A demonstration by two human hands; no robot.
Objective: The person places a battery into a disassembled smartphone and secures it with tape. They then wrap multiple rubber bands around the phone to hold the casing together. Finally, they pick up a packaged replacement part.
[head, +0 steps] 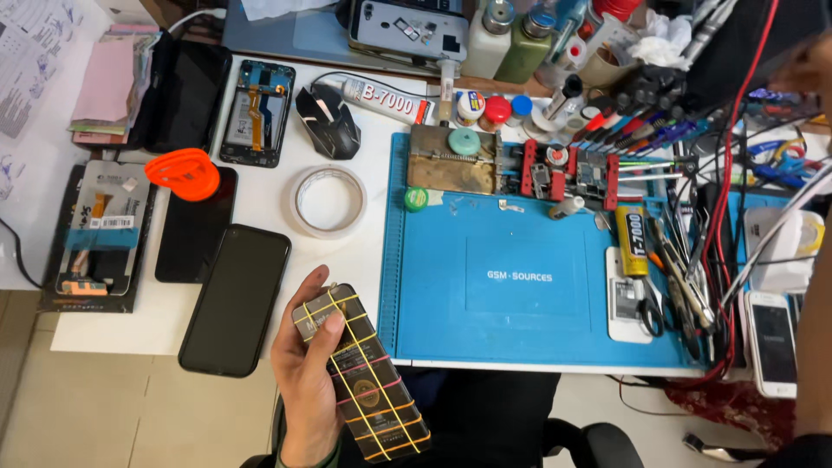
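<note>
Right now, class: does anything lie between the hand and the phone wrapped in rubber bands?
Nothing does. The left hand already grips the banded phone, fingers wrapped over its top end, off the table's front edge.

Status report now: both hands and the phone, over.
Left hand grips the phone wrapped in rubber bands, off the table edge. Right hand out of view. Black phone lies beside, apart.

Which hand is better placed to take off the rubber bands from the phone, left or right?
Probably the right. The left hand already grips the banded phone, so it is occupied. The right hand holds nothing visible, though it is far away at the upper right edge.
</note>
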